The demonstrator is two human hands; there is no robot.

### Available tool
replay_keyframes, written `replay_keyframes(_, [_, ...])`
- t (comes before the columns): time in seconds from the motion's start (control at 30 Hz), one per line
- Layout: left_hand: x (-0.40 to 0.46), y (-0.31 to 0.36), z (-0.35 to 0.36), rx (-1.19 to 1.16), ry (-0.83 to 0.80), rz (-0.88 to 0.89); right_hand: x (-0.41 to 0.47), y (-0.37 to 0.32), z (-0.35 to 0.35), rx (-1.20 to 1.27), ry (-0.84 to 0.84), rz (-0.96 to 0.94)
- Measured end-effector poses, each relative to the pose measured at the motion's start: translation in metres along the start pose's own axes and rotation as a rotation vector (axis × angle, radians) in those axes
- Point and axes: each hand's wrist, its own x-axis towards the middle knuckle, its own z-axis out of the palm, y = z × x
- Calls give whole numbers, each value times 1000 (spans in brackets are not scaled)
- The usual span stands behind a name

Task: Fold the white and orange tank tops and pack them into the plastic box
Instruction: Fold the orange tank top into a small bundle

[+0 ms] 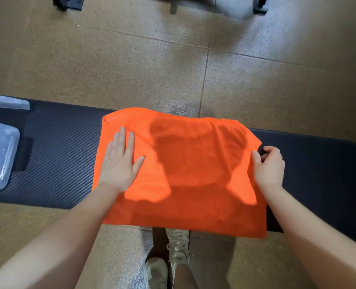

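Observation:
The orange tank top point(185, 174) lies spread across a dark padded bench point(64, 147), its near edge hanging over the front. My left hand point(120, 161) presses flat on its left part with straight fingers. My right hand point(268, 165) pinches the cloth's right edge, fingers curled. The clear plastic box point(0, 155) stands at the bench's left end, partly out of frame. No white tank top is in view.
A clear lid point(6, 102) lies behind the box at the far left. The bench stands on a tiled floor point(131, 59). My shoes point(177, 247) are below the bench's front edge. Dark furniture legs point(68, 3) stand at the top.

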Motion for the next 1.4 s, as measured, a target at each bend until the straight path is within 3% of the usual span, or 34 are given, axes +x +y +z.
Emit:
replay_keyframes(0.13, [3,-13,-11,-95,17,-119,12,-12,-4,209,-146,198])
replay_keyframes(0.23, [8,-17,-16,-130,25,-139,18,-11,-16,232,-142,248])
replay_keyframes(0.57, [27,-14,-32,-85,48,-246,26,-24,-30,-134,90,56])
replay_keyframes(0.67, [17,8,-33,54,108,88,19,-29,-1,-201,326,-290])
replay_keyframes(0.7, [11,20,-28,86,105,222,16,-28,23,-218,274,-403])
replay_keyframes(0.77, [2,43,-15,98,84,353,8,-20,95,-360,-15,-526])
replay_keyframes(0.83, [-4,54,-3,53,53,335,-20,-27,154,-512,-207,-640])
replay_keyframes(0.93, [-14,48,13,69,61,202,-97,-66,132,-376,-311,-887])
replay_keyframes(1.0, [-24,35,20,81,60,142,-107,-62,98,-299,-186,-955])
replay_keyframes(1.07, [-35,20,25,90,46,107,-90,-33,83,-398,-96,-911])
replay_keyframes(1.3, [-59,-24,31,62,70,-83,-77,52,51,-551,-130,-575])
replay_keyframes(1.4, [-68,-31,32,54,8,-83,-81,71,38,-613,-157,-478])
